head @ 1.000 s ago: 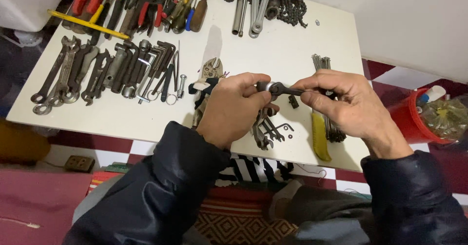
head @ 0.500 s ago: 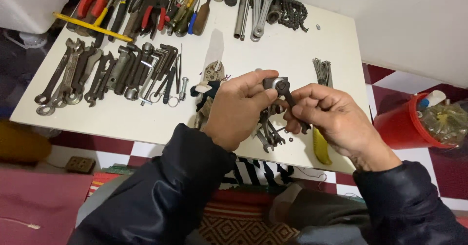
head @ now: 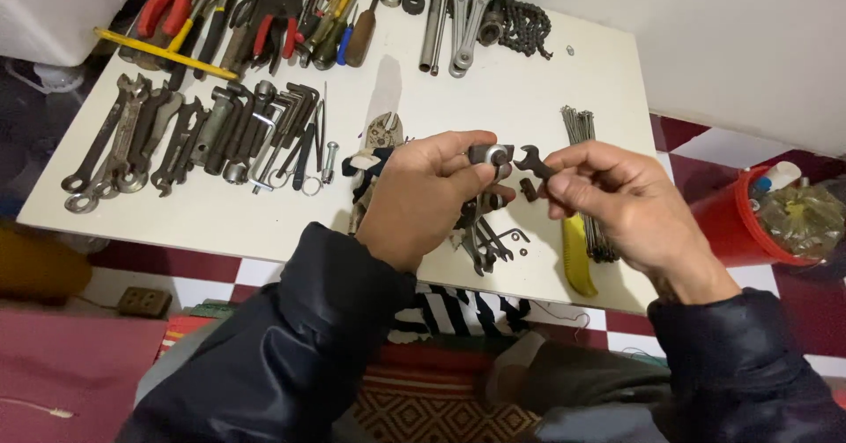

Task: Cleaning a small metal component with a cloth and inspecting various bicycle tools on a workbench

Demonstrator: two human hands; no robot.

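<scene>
My left hand pinches a small metal cylinder, dull grey with a shiny round end, between thumb and fingertips. My right hand pinches the shank of a small dark wrench, its open forked head just beside the cylinder; I cannot tell whether they touch. Both are held above the near edge of a white table. My fingers hide the wrench's handle and most of the cylinder. Below my hands lies a heap of small dark wrenches, partly covered. To the right, a yellow handle and a bundle of thin wire spokes. Further out, a row of grey spanners, cut off at the top, and a red bucket.
</scene>
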